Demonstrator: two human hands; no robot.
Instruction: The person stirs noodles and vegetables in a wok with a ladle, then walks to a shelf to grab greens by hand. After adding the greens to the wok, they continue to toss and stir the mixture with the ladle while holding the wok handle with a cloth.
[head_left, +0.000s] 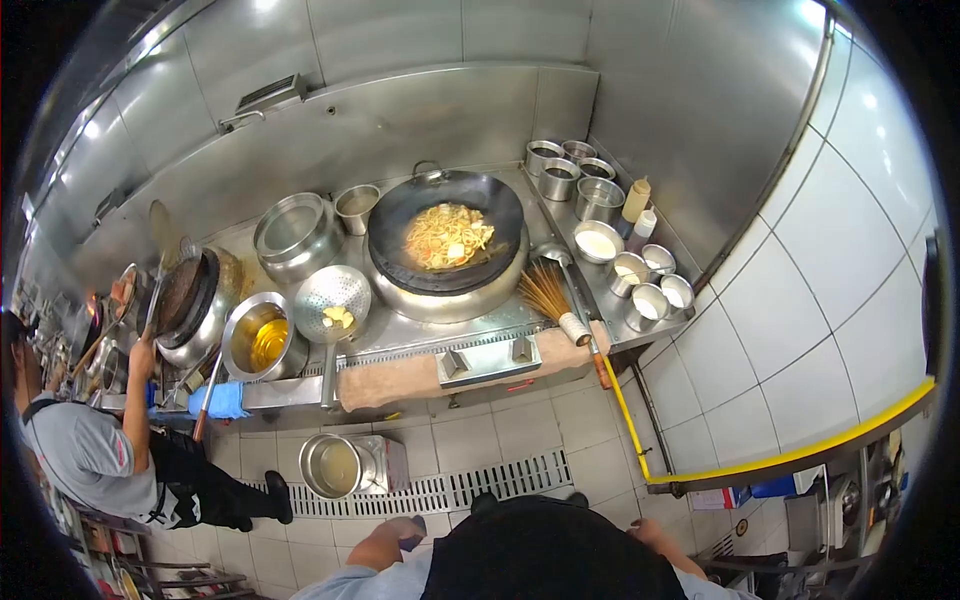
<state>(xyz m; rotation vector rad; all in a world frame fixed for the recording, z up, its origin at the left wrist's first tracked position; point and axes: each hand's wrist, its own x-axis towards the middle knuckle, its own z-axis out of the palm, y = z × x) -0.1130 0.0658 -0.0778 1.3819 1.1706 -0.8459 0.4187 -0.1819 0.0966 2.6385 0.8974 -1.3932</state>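
My left hand (402,531) hangs low at my left side, its fingers closed around a small dark blue thing (412,540) that I cannot make out. My right hand (646,531) is down at the right edge of my black apron (550,555); its fingers are too small and partly hidden to judge. Both hands are well away from the stove. Ahead, a black wok (495,215) on the burner holds noodles (447,236) with pale pieces on top. A perforated ladle (333,292) with yellowish pieces rests left of it. Right of the wok lie a bamboo brush (547,292) and a ladle (552,254).
A pot of yellow oil (265,338) stands on the counter's left. Several seasoning tins (600,200) and two squeeze bottles (637,205) line the right. A floor pot (333,467) sits near a drain grate (510,477). At left, a co-worker (95,450) holds a long-handled tool by another wok.
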